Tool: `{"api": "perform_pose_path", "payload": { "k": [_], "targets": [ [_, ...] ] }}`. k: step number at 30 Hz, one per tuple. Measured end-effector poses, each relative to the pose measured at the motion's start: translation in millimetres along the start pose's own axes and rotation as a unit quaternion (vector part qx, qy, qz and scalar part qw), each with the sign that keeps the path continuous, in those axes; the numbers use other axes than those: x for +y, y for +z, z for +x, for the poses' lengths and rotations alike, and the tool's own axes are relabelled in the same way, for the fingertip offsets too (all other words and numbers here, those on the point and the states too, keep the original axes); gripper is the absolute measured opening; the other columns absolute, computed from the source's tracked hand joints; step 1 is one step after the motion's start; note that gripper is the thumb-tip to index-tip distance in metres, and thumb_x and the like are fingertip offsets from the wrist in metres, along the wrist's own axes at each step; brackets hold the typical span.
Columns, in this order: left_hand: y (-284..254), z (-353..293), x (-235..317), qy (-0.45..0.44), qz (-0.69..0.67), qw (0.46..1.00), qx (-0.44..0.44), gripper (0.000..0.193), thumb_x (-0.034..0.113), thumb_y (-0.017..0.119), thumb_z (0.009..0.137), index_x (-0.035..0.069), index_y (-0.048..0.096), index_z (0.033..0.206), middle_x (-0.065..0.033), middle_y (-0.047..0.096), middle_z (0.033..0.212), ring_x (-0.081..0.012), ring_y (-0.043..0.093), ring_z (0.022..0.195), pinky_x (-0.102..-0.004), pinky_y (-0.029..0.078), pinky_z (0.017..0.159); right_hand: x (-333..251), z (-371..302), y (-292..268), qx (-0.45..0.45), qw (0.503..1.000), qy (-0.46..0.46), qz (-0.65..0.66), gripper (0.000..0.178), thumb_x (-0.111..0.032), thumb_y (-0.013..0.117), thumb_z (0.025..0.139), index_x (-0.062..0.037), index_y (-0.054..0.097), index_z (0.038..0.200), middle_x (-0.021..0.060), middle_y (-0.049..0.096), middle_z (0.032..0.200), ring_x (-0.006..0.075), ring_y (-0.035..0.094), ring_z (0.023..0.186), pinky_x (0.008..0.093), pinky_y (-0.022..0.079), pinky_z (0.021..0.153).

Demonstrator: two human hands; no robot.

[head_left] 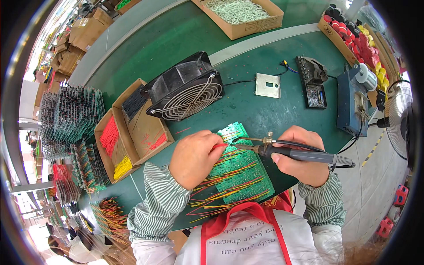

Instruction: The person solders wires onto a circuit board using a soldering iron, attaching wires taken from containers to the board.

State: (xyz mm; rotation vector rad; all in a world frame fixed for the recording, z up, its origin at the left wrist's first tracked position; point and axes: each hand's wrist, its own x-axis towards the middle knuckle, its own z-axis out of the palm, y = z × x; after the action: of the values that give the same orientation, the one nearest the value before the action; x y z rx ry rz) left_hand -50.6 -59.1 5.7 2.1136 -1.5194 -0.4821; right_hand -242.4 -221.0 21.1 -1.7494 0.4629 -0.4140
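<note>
A green circuit board panel [253, 171] lies on the bench before me, with several red, yellow and black wires [216, 181] sticking out over its left side. My right hand [304, 139] is closed round a grey-handled soldering iron [311, 156], which has a thin solder feed tube [289, 142] clamped along it. Its tip comes down on the upper part of the panel. Close to that tip, my left hand [192, 158] pinches a red wire [221, 145] against the board; the fingertips partly hide the wire.
A black fan [185, 90] with a wire grille stands beyond my left hand, beside a divided cardboard box [154, 154] of cut wires. Stacked boards [70, 115] rise at the left. Far right are a blue solder feeder [351, 104], a black tray [316, 99] and a metal plate [268, 85].
</note>
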Motion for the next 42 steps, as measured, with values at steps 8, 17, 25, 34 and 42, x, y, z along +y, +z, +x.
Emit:
{"api": "perform_pose_path", "payload": {
  "k": [8,17,25,34,42],
  "targets": [
    [2,4,-2,-0.009,0.000,1.000,-0.011,0.013,0.014,0.068,0.079,0.002,0.064,0.079,-0.0101,0.057,0.070,-0.0258,0.058,0.066,-0.0363,0.045,0.059,3,3,1,-0.002,1.000,0.025,0.005,0.014,-0.007,0.071,0.072,-0.0008,0.061,0.081,0.0023,0.063,0.069,0.0053,0.056,0.061,0.0223,0.046,0.055],
    [1,5,-3,-0.023,-0.018,0.999,-0.025,0.012,0.013,0.068,0.080,0.002,0.063,0.081,-0.0109,0.058,0.072,-0.0257,0.058,0.066,-0.0349,0.046,0.059,0,0,-3,0.009,1.000,0.020,0.021,0.015,-0.006,0.070,0.072,-0.0002,0.061,0.082,0.0024,0.063,0.070,0.0050,0.056,0.062,0.0223,0.046,0.055],
    [0,5,-2,-0.036,-0.051,0.998,-0.033,0.012,0.012,0.068,0.080,0.001,0.064,0.083,-0.0103,0.058,0.073,-0.0222,0.058,0.063,-0.0319,0.046,0.057,1,1,0,-0.002,1.000,0.013,-0.002,0.014,-0.006,0.070,0.072,-0.0005,0.060,0.081,0.0025,0.063,0.071,0.0046,0.056,0.062,0.0222,0.046,0.056],
    [-6,-1,-6,-0.043,-0.069,0.997,0.000,0.010,0.008,0.068,0.079,0.000,0.064,0.084,-0.0095,0.058,0.074,-0.0207,0.058,0.062,-0.0296,0.046,0.056,0,-1,-4,0.018,0.999,0.029,0.029,0.014,-0.005,0.070,0.072,-0.0003,0.061,0.082,0.0026,0.064,0.071,0.0051,0.057,0.062,0.0222,0.046,0.056],
    [0,11,19,0.030,0.011,0.999,0.034,0.009,0.009,0.068,0.079,0.001,0.065,0.083,-0.0099,0.058,0.074,-0.0238,0.059,0.063,-0.0324,0.047,0.057,7,-9,-19,0.054,0.998,0.034,-0.001,0.017,-0.007,0.071,0.068,-0.0008,0.061,0.081,0.0015,0.061,0.066,0.0057,0.055,0.059,0.0223,0.044,0.055]
  ]
}}
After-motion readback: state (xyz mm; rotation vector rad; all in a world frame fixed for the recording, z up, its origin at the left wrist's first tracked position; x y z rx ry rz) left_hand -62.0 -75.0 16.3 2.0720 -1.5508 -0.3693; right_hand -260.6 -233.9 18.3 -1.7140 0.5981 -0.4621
